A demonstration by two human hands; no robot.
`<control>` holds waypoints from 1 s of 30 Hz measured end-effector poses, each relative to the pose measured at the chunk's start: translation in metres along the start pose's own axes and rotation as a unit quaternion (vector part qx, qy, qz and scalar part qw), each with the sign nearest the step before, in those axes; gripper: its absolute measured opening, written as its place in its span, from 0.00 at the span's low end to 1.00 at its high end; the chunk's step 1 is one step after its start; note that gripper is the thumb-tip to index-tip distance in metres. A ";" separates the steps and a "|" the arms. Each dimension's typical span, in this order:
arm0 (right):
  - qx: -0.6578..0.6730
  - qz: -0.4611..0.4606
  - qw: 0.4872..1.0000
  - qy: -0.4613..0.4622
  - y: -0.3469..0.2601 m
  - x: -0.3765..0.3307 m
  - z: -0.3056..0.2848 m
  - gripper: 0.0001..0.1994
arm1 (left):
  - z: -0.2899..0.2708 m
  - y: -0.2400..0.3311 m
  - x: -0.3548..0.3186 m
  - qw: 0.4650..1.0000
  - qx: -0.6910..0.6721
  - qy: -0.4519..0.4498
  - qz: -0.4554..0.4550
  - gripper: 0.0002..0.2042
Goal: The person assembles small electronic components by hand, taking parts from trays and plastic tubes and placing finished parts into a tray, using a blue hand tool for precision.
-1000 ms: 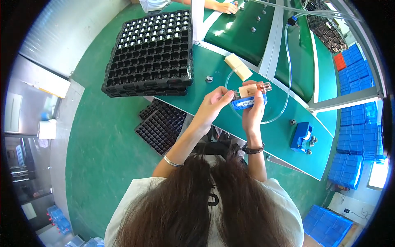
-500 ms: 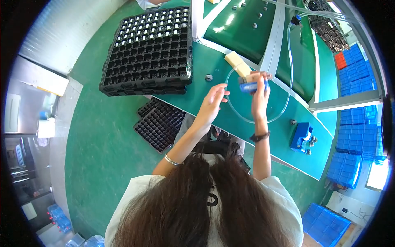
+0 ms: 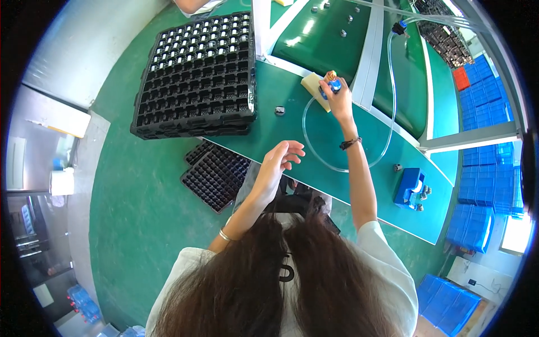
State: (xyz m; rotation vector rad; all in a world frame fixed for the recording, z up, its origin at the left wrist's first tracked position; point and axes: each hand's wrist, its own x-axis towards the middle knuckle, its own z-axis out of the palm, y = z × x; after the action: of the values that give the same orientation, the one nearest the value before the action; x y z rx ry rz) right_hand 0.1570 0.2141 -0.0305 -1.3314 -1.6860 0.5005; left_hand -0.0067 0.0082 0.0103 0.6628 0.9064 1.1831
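My right hand [image 3: 340, 104] is closed around a small blue hand tool [image 3: 333, 85] with a brass-coloured end, held over a pale yellow block [image 3: 313, 89] on the green table. A clear hose [image 3: 306, 130] loops beneath my right forearm and rises toward the hand and block; where it joins is hidden. My left hand [image 3: 278, 159] hovers near the table's front edge, empty, its fingers curved and apart. Beyond it a small metal fitting [image 3: 279, 110] rests on the table, touched by neither hand.
Stacked black trays [image 3: 196, 78] stand at the left, the top one partly filled with white-and-metal parts. Toward the right sit a blue bin [image 3: 409, 188] and several metal fittings. Green conveyor belts [image 3: 320, 39] run behind a metal frame. Another person's arm [image 3: 191, 5] shows at the top.
My right hand has moved away from me and slightly left with the blue tool, tilting it upward. My left hand has drawn back toward the table's front edge.
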 end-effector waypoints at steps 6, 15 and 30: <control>-0.021 -0.033 0.999 0.018 0.014 -0.001 -0.002 0.29 | 0.000 0.001 -0.002 1.000 -0.013 0.009 0.008 0.17; -0.039 0.005 0.993 -0.108 0.007 -0.024 -0.051 0.40 | -0.023 0.006 -0.016 0.998 -0.040 0.034 0.026 0.16; -0.008 0.049 0.998 0.025 0.010 0.001 0.010 0.19 | -0.052 0.056 -0.001 0.986 0.098 0.058 0.119 0.16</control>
State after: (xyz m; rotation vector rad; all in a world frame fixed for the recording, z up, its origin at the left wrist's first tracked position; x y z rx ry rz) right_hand 0.1546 0.2207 -0.0425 -1.4328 -1.5934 0.5072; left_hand -0.0788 0.0207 0.0317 0.8866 1.0735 1.3674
